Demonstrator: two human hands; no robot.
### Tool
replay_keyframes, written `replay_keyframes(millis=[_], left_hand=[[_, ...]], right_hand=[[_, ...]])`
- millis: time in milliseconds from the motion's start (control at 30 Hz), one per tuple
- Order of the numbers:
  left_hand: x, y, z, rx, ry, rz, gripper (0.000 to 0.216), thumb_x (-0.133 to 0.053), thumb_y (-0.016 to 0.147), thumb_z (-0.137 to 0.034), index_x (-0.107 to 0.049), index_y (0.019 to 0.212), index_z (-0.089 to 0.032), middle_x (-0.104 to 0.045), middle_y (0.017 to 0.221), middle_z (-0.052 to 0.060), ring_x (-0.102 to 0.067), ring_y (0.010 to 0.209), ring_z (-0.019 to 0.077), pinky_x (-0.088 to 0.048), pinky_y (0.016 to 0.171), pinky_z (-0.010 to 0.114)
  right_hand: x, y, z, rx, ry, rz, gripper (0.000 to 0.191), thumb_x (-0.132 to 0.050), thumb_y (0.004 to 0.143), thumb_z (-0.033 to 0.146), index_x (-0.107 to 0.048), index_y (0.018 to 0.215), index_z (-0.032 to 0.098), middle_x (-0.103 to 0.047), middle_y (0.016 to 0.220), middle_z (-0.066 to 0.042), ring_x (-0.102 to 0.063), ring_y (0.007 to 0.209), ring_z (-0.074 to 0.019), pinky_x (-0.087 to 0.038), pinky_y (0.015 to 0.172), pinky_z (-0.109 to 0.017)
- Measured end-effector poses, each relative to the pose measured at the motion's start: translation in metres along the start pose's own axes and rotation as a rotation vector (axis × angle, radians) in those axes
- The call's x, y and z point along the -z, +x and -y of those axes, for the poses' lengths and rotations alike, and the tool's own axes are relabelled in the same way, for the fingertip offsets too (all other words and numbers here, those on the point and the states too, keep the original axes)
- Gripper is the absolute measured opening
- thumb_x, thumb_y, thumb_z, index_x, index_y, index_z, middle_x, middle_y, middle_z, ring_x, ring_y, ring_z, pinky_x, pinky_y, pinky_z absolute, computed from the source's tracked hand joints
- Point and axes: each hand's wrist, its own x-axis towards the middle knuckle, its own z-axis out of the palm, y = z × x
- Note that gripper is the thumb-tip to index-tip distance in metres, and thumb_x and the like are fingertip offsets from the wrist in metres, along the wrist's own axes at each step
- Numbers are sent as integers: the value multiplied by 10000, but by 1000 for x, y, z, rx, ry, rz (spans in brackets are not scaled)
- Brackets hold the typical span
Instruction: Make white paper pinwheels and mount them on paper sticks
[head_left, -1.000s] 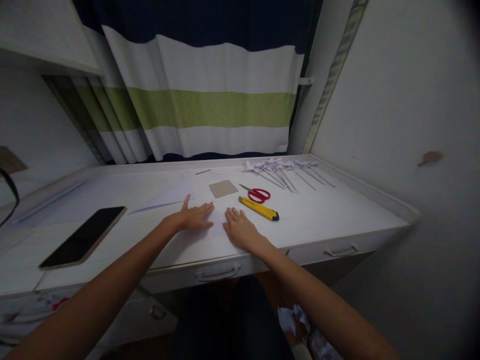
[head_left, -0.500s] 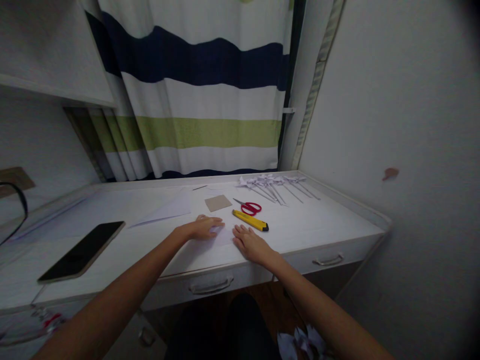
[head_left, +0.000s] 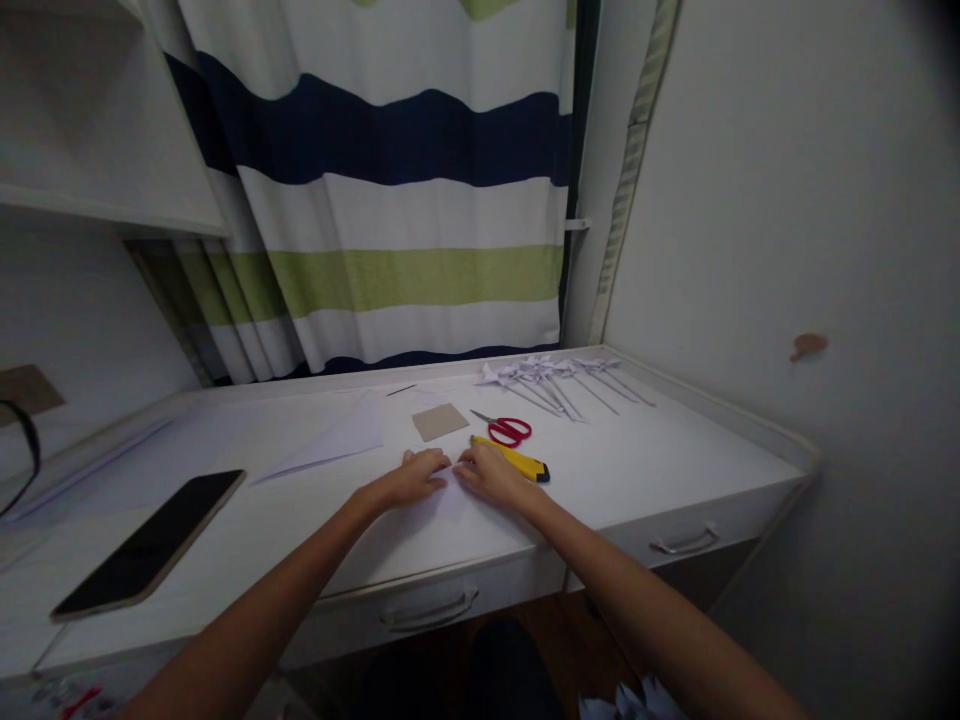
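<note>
A small piece of pale paper (head_left: pixel 448 503) lies on the white desk near its front edge, partly covered by my hands. My left hand (head_left: pixel 417 478) has its fingers bent and pressed onto the paper's left side. From the right, my right hand (head_left: pixel 492 474) pinches at the paper's upper corner, with its fingertips almost touching those of the left. Just behind the right hand, and partly hidden by it, is a yellow utility knife (head_left: pixel 529 465). Red-handled scissors (head_left: pixel 507 430) lie beyond the knife. A square of grey-brown cardboard (head_left: pixel 440 422) sits behind my left hand.
Several paper flowers on thin stems (head_left: pixel 551 378) lie at the back right. A folded white sheet (head_left: pixel 337 445) and a dark phone (head_left: pixel 154 540) are on the left. A thin dark stick (head_left: pixel 400 390) lies near the back. Striped curtains (head_left: pixel 390 275) hang behind the desk.
My right hand has moved up and left, so its fingers now meet my left hand's at the paper and cover part of the knife. The view has tilted slightly.
</note>
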Motion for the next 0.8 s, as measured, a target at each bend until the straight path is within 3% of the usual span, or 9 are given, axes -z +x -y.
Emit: replay_keyframes(millis=[100, 200, 300, 400, 467, 600, 700, 800], left_hand=[[6, 6, 3, -25, -72, -93, 214, -382, 767, -253, -557, 792, -131, -582, 836, 79, -524, 812, 190, -393, 772, 333], [17, 11, 6, -47, -157, -161, 290, -337, 802, -307, -563, 738, -137, -585, 746, 56, -531, 730, 167, -420, 694, 293], [28, 13, 10, -66, -230, -223, 240, -382, 790, -308, -529, 885, -144, -594, 841, 55, -545, 765, 162, -435, 677, 282], [38, 13, 14, -91, -411, -223, 361, -439, 765, -294, -384, 1105, -186, -585, 929, 47, -566, 746, 149, -457, 595, 259], [43, 13, 18, -107, -499, -235, 321, -464, 753, -297, -448, 1053, -184, -594, 904, 44, -570, 738, 153, -459, 586, 260], [44, 15, 37, -63, -489, -423, 207, -485, 744, -301, -615, 807, -153, -617, 898, 62, -551, 860, 185, -429, 754, 305], [36, 16, 55, 65, -545, -566, 250, -533, 707, -319, -608, 877, -151, -603, 975, 71, -551, 862, 193, -437, 734, 303], [29, 16, 65, 111, -669, -553, 344, -567, 678, -309, -538, 969, -127, -624, 864, 68, -568, 717, 165, -454, 620, 274]], right_hand=[[5, 19, -7, 56, 105, 51, 262, -468, 777, 288, -647, 754, 98, -605, 650, -27, -511, 610, -115, -363, 568, -206], [13, 38, -12, 93, 186, 55, 273, -453, 782, 271, -646, 712, 91, -565, 570, 7, -454, 530, -78, -317, 489, -177], [24, 55, -14, 109, 234, 28, 277, -452, 777, 263, -643, 698, 78, -549, 559, 10, -428, 510, -69, -301, 464, -170], [35, 70, -12, 115, 257, -1, 284, -446, 780, 276, -644, 733, 77, -572, 588, -1, -451, 519, -71, -323, 470, -164], [42, 79, -11, 104, 248, -29, 301, -430, 790, 291, -640, 757, 79, -595, 615, -15, -482, 538, -77, -346, 487, -163], [50, 90, -22, 23, 158, -87, 327, -361, 824, 272, -625, 764, 88, -637, 682, -49, -548, 585, -91, -391, 547, -174], [48, 88, -41, -103, 18, -133, 303, -345, 823, 230, -616, 803, 97, -649, 755, -85, -580, 661, -127, -406, 620, -218], [38, 78, -61, -257, -149, -124, 267, -383, 792, 201, -617, 804, 73, -635, 811, -164, -585, 765, -215, -400, 663, -299]])
